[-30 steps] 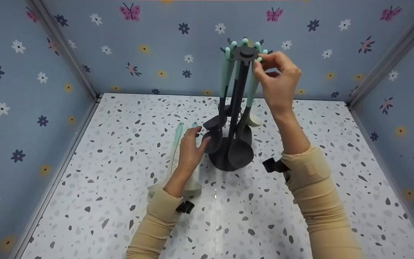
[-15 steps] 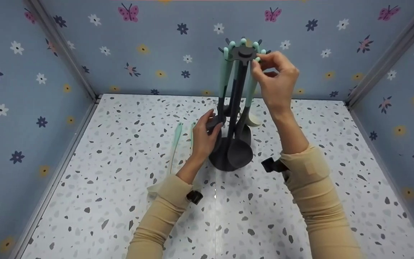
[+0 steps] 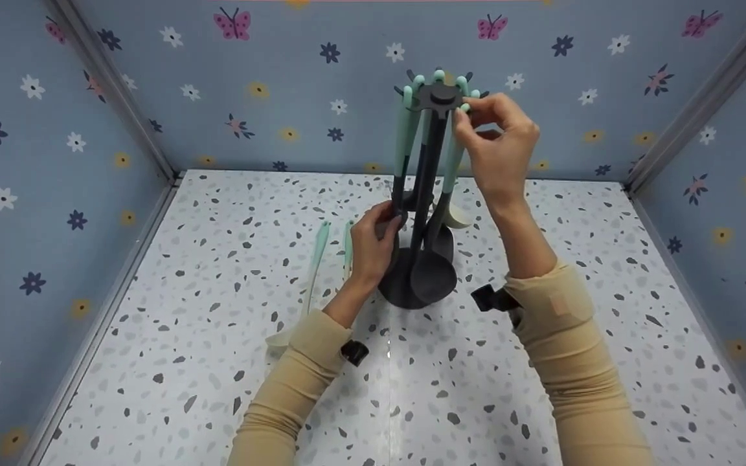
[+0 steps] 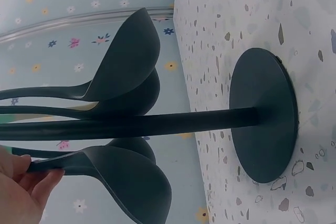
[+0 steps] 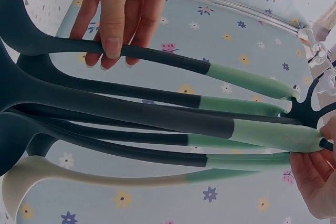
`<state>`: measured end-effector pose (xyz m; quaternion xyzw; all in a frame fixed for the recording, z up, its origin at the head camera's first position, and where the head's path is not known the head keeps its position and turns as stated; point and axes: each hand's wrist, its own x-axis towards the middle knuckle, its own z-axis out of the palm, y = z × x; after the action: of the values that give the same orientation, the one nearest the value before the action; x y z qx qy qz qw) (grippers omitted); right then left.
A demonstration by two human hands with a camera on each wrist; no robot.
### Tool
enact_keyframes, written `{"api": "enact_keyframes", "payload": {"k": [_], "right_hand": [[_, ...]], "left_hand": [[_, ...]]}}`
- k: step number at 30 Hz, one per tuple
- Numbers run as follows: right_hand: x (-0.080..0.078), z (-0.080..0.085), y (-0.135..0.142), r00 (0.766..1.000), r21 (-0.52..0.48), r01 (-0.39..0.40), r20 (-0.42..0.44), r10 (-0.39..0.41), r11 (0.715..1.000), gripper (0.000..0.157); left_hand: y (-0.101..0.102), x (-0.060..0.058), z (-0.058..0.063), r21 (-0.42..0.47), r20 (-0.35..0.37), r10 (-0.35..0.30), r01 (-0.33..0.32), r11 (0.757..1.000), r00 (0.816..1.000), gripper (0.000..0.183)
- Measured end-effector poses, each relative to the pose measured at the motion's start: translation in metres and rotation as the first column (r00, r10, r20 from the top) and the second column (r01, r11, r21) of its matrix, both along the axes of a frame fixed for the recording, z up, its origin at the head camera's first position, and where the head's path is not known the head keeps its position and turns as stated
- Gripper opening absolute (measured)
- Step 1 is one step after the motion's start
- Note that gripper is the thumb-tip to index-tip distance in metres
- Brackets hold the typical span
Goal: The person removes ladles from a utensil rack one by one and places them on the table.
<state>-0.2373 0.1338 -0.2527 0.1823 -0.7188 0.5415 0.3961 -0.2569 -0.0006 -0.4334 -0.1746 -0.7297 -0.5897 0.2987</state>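
Observation:
A dark utensil stand [image 3: 443, 97] with a round base [image 4: 265, 114] holds several hanging utensils with mint handles. My left hand [image 3: 372, 249] pinches the dark shaft of a ladle [image 5: 168, 57] on the stand's left side, just above its bowl [image 4: 139, 182]. Up at the hook ring, my right hand [image 3: 502, 145] pinches the mint handle top of the front ladle [image 3: 433, 277]; its thumb and index finger meet at the hook. A cream-headed utensil [image 5: 31, 182] hangs toward the back right. Part of the left ladle is hidden behind my left hand in the head view.
Two more mint-handled utensils lie on the speckled table [image 3: 185, 310] left of the stand: one has a pale head [image 3: 279, 338], and the other [image 3: 348, 239] is mostly covered by my left arm. Blue flowered panels [image 3: 373, 129] enclose the back and sides.
My left hand has moved up and right from beside the lying utensils to the hanging ladle and now pinches its shaft. My right hand stays at the hook ring.

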Motion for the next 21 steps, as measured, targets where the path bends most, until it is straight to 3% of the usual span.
{"api": "enact_keyframes", "payload": {"k": [7,11,15,21], "right_hand": [[-0.002,-0.001,0.001,1.0,-0.001,0.001,-0.001,-0.001,1.0,0.006],[-0.012,-0.007,0.004,1.0,-0.008,-0.009,0.006,0.009,1.0,0.005],[-0.021,-0.015,0.008,1.0,0.002,-0.008,-0.007,0.008,1.0,0.006],[-0.022,-0.016,0.009,1.0,-0.006,-0.01,-0.025,0.01,1.0,0.005]], "left_hand": [[-0.003,0.004,0.0,-0.022,-0.047,0.014,-0.015,1.0,0.999,0.024],[-0.004,0.005,0.002,-0.03,-0.063,0.016,-0.018,0.999,0.998,0.025],[-0.006,0.007,0.006,-0.021,-0.077,0.018,-0.019,1.0,0.997,0.025],[-0.011,0.007,0.009,0.024,-0.071,-0.004,0.005,1.0,0.997,0.025]]}}
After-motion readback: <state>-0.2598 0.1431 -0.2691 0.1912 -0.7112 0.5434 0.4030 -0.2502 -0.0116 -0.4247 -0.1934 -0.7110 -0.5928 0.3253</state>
